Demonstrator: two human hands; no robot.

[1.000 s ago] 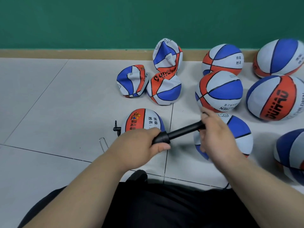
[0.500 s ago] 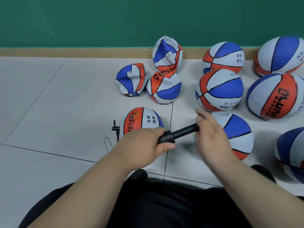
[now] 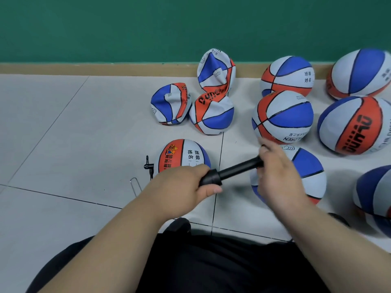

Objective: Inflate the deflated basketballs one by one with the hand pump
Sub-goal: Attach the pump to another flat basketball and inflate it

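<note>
Black hand pump (image 3: 237,169), just right of the nearest ball (image 3: 182,155): left hand (image 3: 179,190) clenched round the barrel, right hand (image 3: 279,176) gripping the handle, rod drawn out farther than a half-second ago; crumpled balls (image 3: 211,115) lie behind that ball.

Three crumpled basketballs (image 3: 215,70), seven round basketballs (image 3: 282,117), one pump (image 3: 237,170), left hand (image 3: 184,187), right hand (image 3: 279,172).

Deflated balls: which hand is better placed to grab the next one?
Probably the left hand: it grips the pump on the side nearer the deflated balls; the right hand holds the pump's far end over an inflated ball.
</note>
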